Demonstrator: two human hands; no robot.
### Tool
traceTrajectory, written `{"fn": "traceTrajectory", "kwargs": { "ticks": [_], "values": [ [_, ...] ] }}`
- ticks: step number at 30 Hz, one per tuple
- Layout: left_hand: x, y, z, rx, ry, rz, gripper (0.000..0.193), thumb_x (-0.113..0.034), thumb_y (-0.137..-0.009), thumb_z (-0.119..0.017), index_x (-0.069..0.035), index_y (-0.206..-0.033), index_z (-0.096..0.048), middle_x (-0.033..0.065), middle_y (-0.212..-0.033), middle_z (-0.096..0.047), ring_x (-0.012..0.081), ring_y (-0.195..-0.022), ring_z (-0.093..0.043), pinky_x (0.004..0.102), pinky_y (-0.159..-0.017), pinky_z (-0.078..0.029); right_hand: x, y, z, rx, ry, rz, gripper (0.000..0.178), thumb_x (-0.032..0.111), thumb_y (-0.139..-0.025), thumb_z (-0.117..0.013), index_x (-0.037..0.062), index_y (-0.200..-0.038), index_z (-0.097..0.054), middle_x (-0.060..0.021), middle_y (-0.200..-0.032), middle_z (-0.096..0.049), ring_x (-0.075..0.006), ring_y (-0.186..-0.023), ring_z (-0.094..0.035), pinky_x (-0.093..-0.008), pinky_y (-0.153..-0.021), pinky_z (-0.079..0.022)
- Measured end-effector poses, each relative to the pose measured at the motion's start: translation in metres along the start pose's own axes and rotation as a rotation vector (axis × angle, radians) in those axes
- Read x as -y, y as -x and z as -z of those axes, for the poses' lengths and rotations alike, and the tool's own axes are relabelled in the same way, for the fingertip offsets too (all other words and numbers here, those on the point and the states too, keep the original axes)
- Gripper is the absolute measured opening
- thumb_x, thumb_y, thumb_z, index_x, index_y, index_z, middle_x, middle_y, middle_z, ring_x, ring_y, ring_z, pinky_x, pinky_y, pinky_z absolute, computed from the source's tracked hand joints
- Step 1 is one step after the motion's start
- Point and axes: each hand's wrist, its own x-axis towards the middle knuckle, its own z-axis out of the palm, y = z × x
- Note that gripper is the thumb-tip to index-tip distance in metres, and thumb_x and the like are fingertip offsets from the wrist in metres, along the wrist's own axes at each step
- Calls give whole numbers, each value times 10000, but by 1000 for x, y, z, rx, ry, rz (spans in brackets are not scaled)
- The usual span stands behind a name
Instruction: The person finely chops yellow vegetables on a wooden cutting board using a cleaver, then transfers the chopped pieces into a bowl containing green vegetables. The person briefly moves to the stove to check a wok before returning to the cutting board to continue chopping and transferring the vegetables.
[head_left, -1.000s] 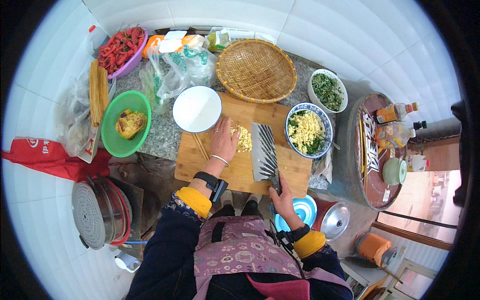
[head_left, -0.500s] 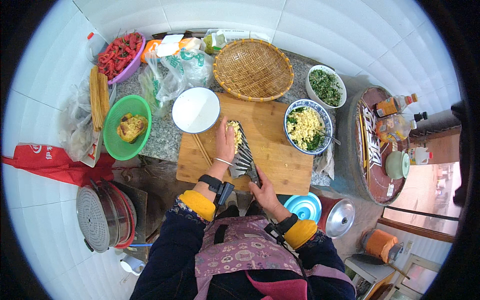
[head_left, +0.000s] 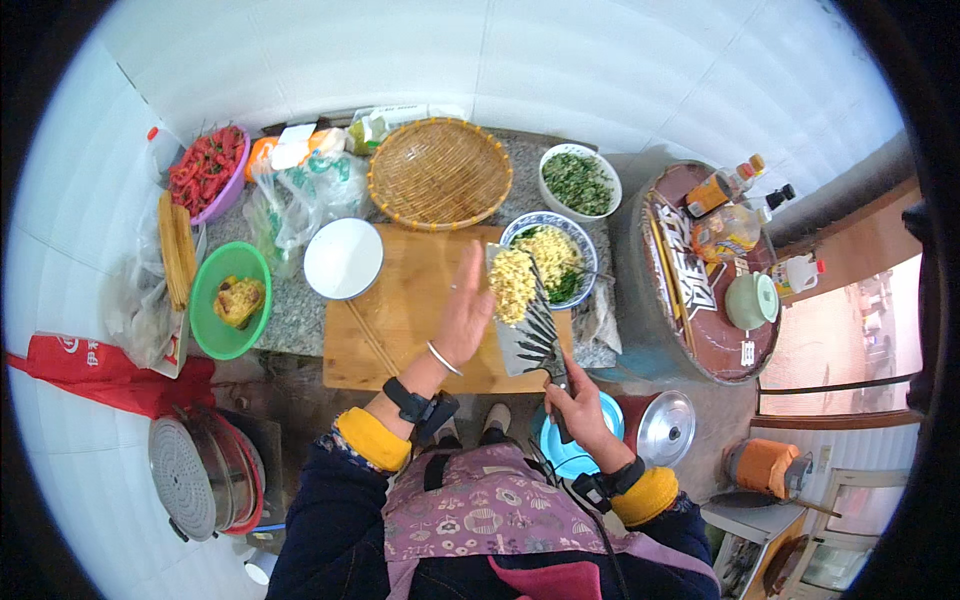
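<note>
Gripping the cleaver [head_left: 530, 330] by its handle, the right hand [head_left: 580, 405] has its fingers wrapped so tight the handle is almost entirely hidden, and the broad blade carries a heap of chopped yellow bits [head_left: 512, 283] just beside the patterned bowl [head_left: 580, 250]. Flat and open, the left hand [head_left: 466, 305] stands against that heap over the wooden cutting board [head_left: 400, 310], though whether the palm actually touches the pile seems likely rather than certain from up here. Chopsticks [head_left: 372, 338] lie on the board near the white bowl [head_left: 343, 259].
</note>
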Motion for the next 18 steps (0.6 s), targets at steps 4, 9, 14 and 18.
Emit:
{"fn": "traceTrajectory", "kwargs": {
  "ticks": [4, 9, 14, 18],
  "values": [
    [-25, -14, -40, 328, -116, -164, 693, -391, -983, -418, 37, -1472, -178, 247, -1510, -236, 374, -1408, -227, 413, -1155, -183, 26, -4, 39, -105, 70, -3, 628, 47, -879, -566, -27, -1440, -294, -34, -729, -565, -90, -565, -521, -248, -487, -435],
    [-43, -17, -87, 677, -155, -216, 756, -490, -954, -418, -5, -1486, -187, 202, -1517, -257, 349, -1413, -231, 420, -1145, -219, 46, -24, 66, -147, 129, -8, 615, 60, -866, -588, -24, -1422, -338, -34, -687, -558, -93, -531, -523, -256, -448, -427],
    [-27, -28, -113, 720, -237, -212, 740, -473, -963, -416, 4, -1479, -182, 220, -1500, -273, 369, -1399, -246, 434, -1146, -212, 59, -32, 80, -77, 150, -59, 616, 67, -868, -597, -28, -1420, -340, -34, -672, -554, -97, -517, -524, -263, -428, -428],
    [-8, -36, -118, 670, -307, -241, 733, -401, -946, -472, 4, -1480, -177, 221, -1508, -256, 364, -1396, -257, 431, -1141, -218, 62, -32, 89, -65, 196, -62, 620, 68, -865, -602, -53, -1413, -338, -47, -713, -575, -101, -534, -529, -267, -443, -436]
  ]
}}
